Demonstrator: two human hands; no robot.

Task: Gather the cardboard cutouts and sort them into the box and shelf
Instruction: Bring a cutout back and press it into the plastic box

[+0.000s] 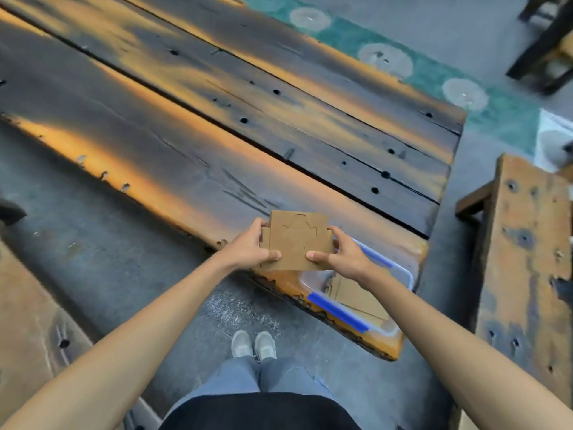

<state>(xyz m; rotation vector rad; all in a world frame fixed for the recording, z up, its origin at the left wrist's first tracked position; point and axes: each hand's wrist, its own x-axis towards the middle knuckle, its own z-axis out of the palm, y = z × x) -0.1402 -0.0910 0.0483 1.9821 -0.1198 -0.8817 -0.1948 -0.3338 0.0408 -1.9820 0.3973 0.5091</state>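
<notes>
A small stack of brown cardboard cutouts [296, 240] is held between both hands above the near edge of the wooden table. My left hand [251, 246] grips its left side and my right hand [341, 256] grips its right side, thumbs on top. The top sheet has a cut outline in it. Just below and right of the stack lies a clear plastic box [400, 274] with blue clips, with flat cardboard pieces [356, 299] inside it. My right wrist covers part of the box. No shelf shows in this view.
The long dark plank table [248, 119] runs away to the upper left, its top bare. A wooden bench [524, 259] stands to the right, another [28, 321] at lower left. A teal patterned mat [434, 66] and dark chair legs [545, 51] lie beyond the table.
</notes>
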